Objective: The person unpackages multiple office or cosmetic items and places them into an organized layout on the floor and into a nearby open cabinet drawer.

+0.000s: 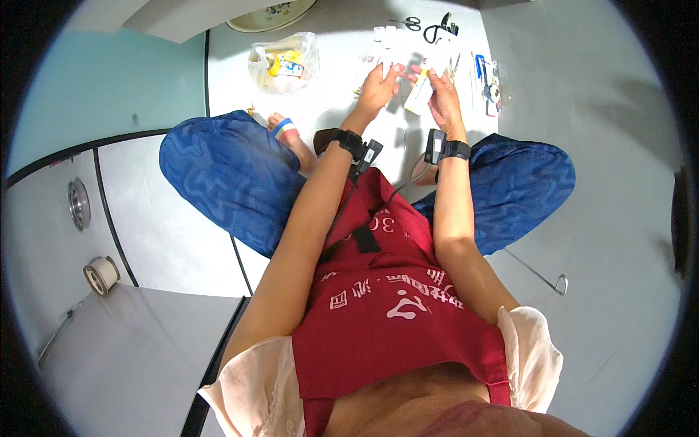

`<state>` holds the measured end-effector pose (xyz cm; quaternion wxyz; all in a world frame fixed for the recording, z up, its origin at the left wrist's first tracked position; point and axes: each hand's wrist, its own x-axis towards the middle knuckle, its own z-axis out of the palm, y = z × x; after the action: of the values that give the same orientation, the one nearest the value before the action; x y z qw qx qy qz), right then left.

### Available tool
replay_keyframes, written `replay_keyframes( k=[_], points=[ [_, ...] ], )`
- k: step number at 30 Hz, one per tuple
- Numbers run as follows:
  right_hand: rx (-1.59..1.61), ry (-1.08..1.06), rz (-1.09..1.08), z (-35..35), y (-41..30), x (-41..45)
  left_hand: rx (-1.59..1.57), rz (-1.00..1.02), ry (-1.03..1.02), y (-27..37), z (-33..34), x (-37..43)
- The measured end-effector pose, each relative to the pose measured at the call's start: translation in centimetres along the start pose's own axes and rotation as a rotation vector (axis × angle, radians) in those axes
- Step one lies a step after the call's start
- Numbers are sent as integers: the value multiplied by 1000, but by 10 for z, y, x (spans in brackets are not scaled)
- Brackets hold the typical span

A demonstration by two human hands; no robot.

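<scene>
Over the brightly lit floor, my left hand (pixel 378 90) is raised near several pale, narrow items (pixel 389 41); a white piece shows at its fingertips, but glare hides whether it is gripped. My right hand (pixel 443 98) has a white and yellow packet (pixel 419 94) between thumb and fingers, tilted down towards the left. The two hands are close together but apart. Beyond the right hand lie black-handled scissors (pixel 413 23) and a second black-handled cutting tool (pixel 433 33). A metal pair of scissors (pixel 454 65) is just right of the right hand's fingers, partly washed out.
A clear plastic bag (pixel 284 64) with yellow packaging sits at the left. Behind it is a floral basin (pixel 271 15). On the right lie a blue item (pixel 480 66) and a small round white item (pixel 493 93). My sandalled foot (pixel 286 131) rests near the bag.
</scene>
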<state>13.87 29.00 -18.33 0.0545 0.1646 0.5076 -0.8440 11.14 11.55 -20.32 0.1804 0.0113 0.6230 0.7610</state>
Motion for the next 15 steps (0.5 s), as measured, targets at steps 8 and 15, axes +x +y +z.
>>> replay_keyframes(
  k=[8,15],
  points=[
    [-41,99,26,-14,2,2,-490,-86,-299,-13,-15,1],
    [-38,89,60,-17,10,7,-386,-107,-260,-15,-19,-1]
  ],
)
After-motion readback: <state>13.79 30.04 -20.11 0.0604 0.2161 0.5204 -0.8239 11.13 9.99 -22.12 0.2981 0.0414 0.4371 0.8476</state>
